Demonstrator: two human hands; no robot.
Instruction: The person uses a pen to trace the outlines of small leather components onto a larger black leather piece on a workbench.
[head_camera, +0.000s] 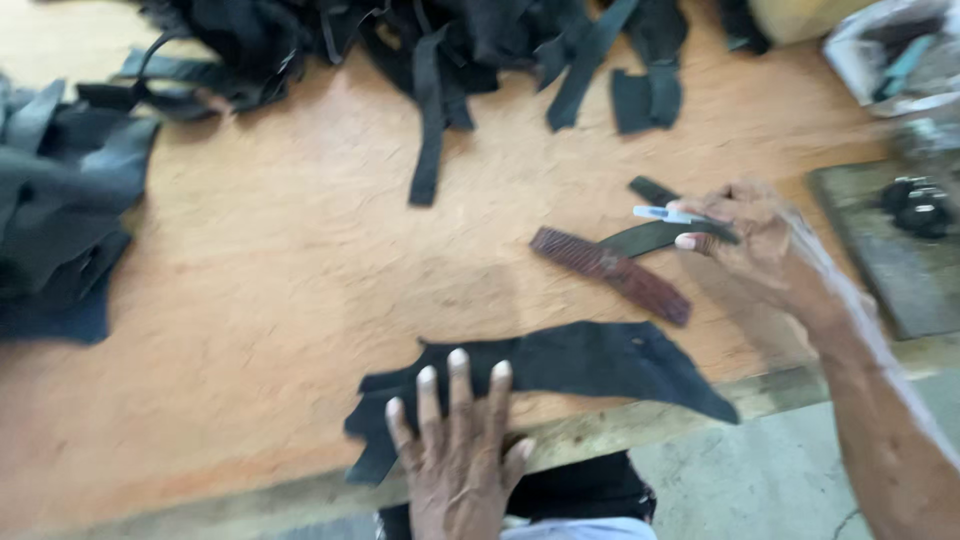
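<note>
My left hand (455, 450) lies flat, fingers spread, on a black irregular piece of leather-like material (580, 362) at the near edge of the wooden table (270, 270). My right hand (755, 235) is raised over the table's right side, fingers closed on a thin white-and-blue pen-like tool (665, 214) and a narrow black strip (655, 238). A reddish-brown ridged strip (612, 274) lies on the table just left of that hand. The frame is motion-blurred.
A heap of black strips and scraps (430, 45) covers the far edge. Dark grey-blue pieces (60, 200) pile at the left. A dark slab (890, 250) with a small black object (915, 205) sits at right, below a plastic bag (895, 50).
</note>
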